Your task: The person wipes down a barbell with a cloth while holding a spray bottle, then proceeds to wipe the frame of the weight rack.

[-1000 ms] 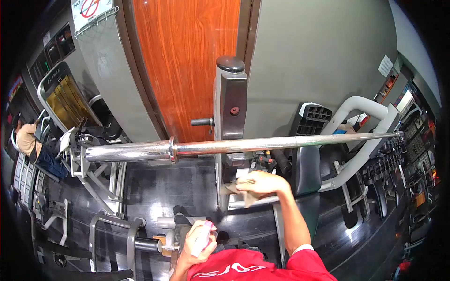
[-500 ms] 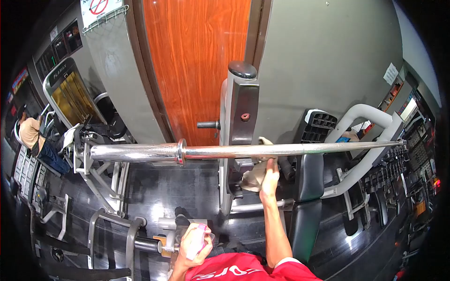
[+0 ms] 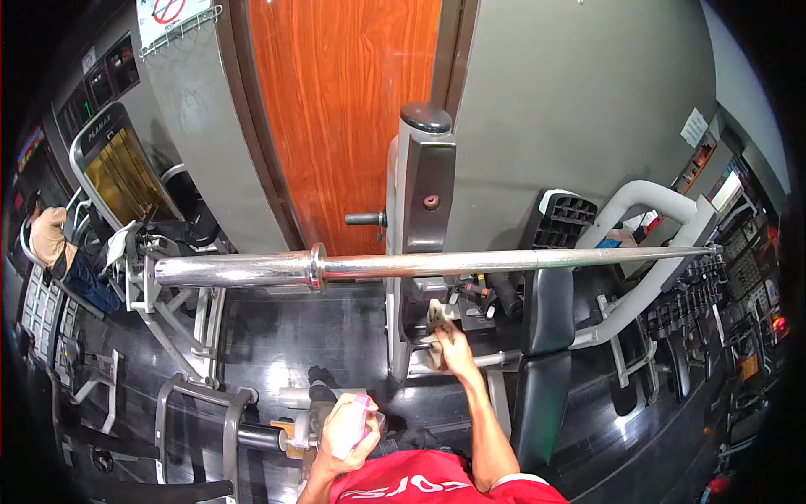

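A long chrome barbell runs across the view in front of me, its thick sleeve end on the left. My right hand is closed on a greyish-beige cloth, below the bar and apart from it. Close to my body, my left hand grips a spray bottle with a pink and white trigger head; its clear body is mostly hidden by the fingers. Behind the bar rises the dark upright post of a bench rack, with a short peg sticking out on its left.
A black padded bench stands to the right, beside a grey tubular frame. At the lower left is another machine frame. A person in a tan shirt sits at the far left. Dumbbell racks line the right side.
My right hand with the cloth has come down off the bar and slightly left, toward me. My left hand stays nearly in place with the spray bottle. The view has shifted slightly.
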Motion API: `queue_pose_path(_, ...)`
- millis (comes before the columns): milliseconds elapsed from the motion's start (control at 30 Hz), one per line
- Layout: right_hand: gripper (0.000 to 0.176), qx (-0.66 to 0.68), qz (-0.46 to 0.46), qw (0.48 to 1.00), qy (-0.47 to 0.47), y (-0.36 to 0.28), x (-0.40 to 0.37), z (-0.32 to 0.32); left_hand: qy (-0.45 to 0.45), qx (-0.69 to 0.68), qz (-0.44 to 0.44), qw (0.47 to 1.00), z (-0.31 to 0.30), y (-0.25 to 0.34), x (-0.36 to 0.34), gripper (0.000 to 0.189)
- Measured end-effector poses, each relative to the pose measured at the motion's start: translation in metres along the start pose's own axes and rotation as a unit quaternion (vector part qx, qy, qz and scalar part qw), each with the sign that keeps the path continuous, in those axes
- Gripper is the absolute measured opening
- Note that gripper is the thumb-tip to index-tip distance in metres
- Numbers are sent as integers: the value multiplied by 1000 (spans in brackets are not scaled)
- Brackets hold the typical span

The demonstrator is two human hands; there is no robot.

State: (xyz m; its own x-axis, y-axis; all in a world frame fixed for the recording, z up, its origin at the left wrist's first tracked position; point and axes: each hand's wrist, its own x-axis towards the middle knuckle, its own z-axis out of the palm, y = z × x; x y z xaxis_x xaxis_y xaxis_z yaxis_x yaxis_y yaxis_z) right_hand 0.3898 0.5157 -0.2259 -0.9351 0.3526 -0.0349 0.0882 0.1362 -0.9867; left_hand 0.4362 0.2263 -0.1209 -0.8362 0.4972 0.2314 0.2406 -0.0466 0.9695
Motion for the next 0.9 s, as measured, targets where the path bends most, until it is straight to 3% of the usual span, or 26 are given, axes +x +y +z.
queue_pose_path(33, 42, 2, -58, 998, 29, 20, -3, 8, -3, 7, 6, 1000, 1, 1, 2, 33)
queue_pose_path(67, 48, -5, 5, 1000, 14, 22, -10, 10, -5, 8, 10, 1000, 1, 4, 3, 33)
queue_pose_path(167, 48, -21, -9, 998, 53, 33, -15, 24, -3, 64, 51, 997, 4, 9, 5, 34)
queue_pose_path(200, 47, -41, -59, 994, 86, 33, -15, 29, -4, 60, 56, 997, 6, 6, 3, 34)
queue_pose_path(267, 45, 25, 121, 991, 41, 21, -22, 32, -6, 52, 63, 997, 10, 1, -1, 36)
queue_pose_path(300, 45, -53, -51, 993, 94, 44, -19, 38, -5, 52, 62, 997, 12, -1, -3, 36)
queue_pose_path(333, 47, -74, -77, 984, 142, 66, -19, 47, -7, 34, 44, 998, 15, -2, -4, 36)
queue_pose_path(400, 52, -128, -37, 978, 163, 88, -24, 60, -7, 21, 30, 999, 17, -2, -7, 36)
queue_pose_path(433, 53, -47, 80, 993, 79, 89, -31, 54, 1, 2, 14, 1000, 17, -1, -10, 35)
queue_pose_path(467, 53, -45, 77, 993, 75, 79, -38, 56, 9, -17, -1, 1000, 17, -1, -13, 35)
queue_pose_path(500, 49, 44, 154, 986, 56, 70, -45, 57, 20, -36, -7, 999, 17, -2, -16, 34)
queue_pose_path(567, 36, 262, 257, 930, 5, 88, -47, 62, 36, -25, -9, 999, 15, -7, -20, 34)
queue_pose_path(600, 36, 260, 261, 930, 2, 88, -46, 59, 44, -17, -13, 999, 14, -10, -24, 33)
queue_pose_path(667, 34, 496, 418, 756, -87, 61, -42, 48, 57, -4, -21, 998, 13, -15, -30, 33)
queue_pose_path(700, 34, 619, 367, 679, -143, 78, -29, 48, 64, 3, -22, 998, 13, -18, -30, 33)
queue_pose_path(733, 31, 506, 206, 820, -169, 82, -26, 48, 69, 10, -22, 997, 12, -19, -31, 33)
queue_pose_path(800, 25, 521, 364, 768, -71, 35, -10, 39, 72, 1, -21, 997, 14, -18, -31, 33)
queue_pose_path(833, 23, 402, 252, 873, -108, 31, -16, 35, 73, -8, -19, 997, 15, -18, -30, 33)
queue_pose_path(867, 23, 403, 253, 873, -109, 28, -17, 29, 75, -17, -19, 997, 14, -18, -31, 33)
queue_pose_path(900, 22, 499, 302, 803, -124, 24, -14, 22, 76, -17, -19, 997, 14, -18, -31, 33)
